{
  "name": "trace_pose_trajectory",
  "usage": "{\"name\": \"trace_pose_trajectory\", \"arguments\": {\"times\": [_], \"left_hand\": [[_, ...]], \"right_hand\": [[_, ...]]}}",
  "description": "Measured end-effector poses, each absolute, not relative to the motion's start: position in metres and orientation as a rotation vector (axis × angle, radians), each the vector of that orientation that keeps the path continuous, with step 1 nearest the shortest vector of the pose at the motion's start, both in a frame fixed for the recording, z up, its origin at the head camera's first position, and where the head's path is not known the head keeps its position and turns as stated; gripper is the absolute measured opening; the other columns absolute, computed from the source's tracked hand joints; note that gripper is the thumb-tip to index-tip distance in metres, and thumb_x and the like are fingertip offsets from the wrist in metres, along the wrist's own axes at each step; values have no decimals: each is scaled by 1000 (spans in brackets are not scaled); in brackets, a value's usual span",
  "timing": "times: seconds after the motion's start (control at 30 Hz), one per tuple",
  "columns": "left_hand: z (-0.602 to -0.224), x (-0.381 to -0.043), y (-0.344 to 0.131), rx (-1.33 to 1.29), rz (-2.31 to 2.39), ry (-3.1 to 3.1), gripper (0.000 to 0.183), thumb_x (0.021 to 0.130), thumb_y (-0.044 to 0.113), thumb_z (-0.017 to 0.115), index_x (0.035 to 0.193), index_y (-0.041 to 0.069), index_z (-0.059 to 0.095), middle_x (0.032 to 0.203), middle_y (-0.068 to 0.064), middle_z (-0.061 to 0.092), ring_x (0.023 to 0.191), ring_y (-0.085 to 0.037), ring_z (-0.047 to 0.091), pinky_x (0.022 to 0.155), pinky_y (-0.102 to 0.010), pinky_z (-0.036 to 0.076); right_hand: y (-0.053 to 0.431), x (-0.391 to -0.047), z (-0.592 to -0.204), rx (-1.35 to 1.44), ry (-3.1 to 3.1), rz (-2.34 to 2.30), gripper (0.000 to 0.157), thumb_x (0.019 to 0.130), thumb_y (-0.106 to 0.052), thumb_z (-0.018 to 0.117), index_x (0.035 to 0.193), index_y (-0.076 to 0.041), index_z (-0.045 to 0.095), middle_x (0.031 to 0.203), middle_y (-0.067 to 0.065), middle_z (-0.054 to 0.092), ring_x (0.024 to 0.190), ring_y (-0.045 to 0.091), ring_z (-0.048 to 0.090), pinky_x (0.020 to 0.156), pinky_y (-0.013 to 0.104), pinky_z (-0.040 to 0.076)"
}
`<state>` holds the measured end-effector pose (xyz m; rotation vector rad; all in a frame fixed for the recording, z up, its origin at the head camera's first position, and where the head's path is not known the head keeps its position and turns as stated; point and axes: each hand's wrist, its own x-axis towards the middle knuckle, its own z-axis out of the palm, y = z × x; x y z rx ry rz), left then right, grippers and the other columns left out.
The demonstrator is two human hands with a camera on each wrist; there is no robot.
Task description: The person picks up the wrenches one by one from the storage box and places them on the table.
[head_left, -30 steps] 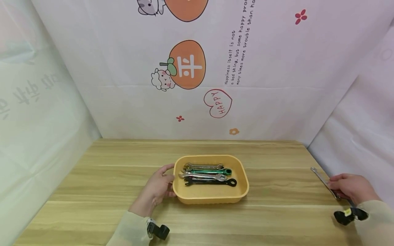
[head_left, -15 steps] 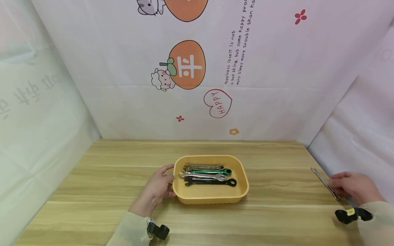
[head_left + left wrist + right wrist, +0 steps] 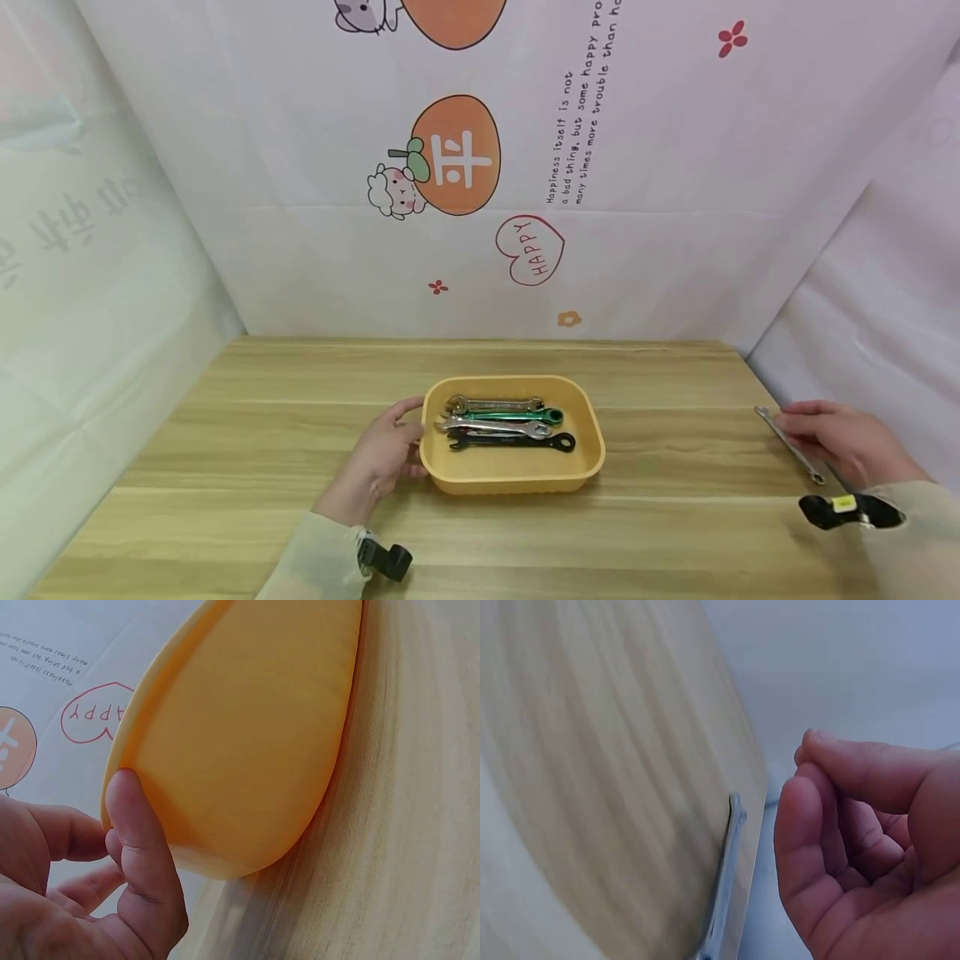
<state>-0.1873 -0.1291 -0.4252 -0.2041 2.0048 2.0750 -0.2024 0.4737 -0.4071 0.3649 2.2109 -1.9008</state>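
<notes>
My left hand grips the left end of a yellow plastic bin. In the left wrist view its thumb lies against the bin's outer wall, just below the rim. Inside the bin lie several wrenches, among them a green ratchet wrench, a silver wrench and a black combination wrench. Far to the right, another silver wrench lies slantwise on the table. Beside it is my right hand, fingers curled and thumb against the index finger, with nothing between them.
The wood-grain table carries the bin near its middle. A printed white sheet rises behind the table, and white sheets hang at both sides. The lone wrench lies close to the table's right edge.
Over the last second my right hand has shifted a little left and up beside the lone wrench, which stays in place. The left hand and bin have not moved.
</notes>
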Motion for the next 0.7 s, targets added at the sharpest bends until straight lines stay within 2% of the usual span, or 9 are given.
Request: {"name": "trace_pose_trajectory", "arguments": {"times": [0.23, 0.43, 0.7], "left_hand": [[-425, -188, -129, -212, 2077, 2006, 48, 93, 6, 47, 139, 19, 43, 106, -26, 51, 67, -25, 56, 53, -37, 54], [-424, -188, -128, -216, 2075, 2011, 48, 93, 6, 47, 138, 19, 43, 106, -26, 51, 68, -26, 56, 53, -36, 54], [-424, -187, -128, -213, 2076, 2012, 47, 93, 7, 47, 138, 20, 43, 105, -26, 51, 67, -25, 56, 52, -36, 53]], "right_hand": [[451, -208, -401, 244, 2002, -2168, 19, 87, 3, 61, 89, -14, 70, 91, 0, 68, 84, 11, 64, 73, 28, 53], [426, -213, -392, 110, 1936, -2217, 21, 89, 5, 57, 95, -11, 68, 96, 3, 67, 88, 14, 63, 76, 30, 53], [383, -221, -377, 53, 1868, -2235, 19, 89, 3, 58, 100, -11, 66, 99, 6, 66, 89, 19, 63, 80, 32, 52]]}}
